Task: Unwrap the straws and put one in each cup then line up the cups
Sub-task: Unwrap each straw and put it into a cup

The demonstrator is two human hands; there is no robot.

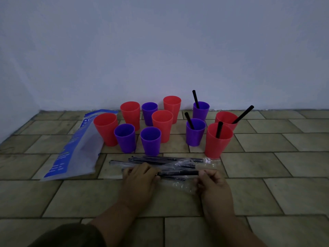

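Several red and purple cups stand on the tiled floor near the wall. On the right, two purple cups (200, 110) (195, 131) and two red cups (218, 141) (225, 119) each hold a black straw. The left group, such as the red cup (106, 128) and the purple cup (150, 141), holds none. A pile of wrapped black straws (161, 160) lies in front. My left hand (140, 177) and my right hand (212, 182) grip the two ends of one black straw (178, 173) in clear wrapping, just above the pile.
A flat blue and white plastic bag (71, 148) lies on the floor at the left beside the cups. A loose clear wrapper (181, 185) sits under my hands. The pale wall (160, 50) rises right behind the cups.
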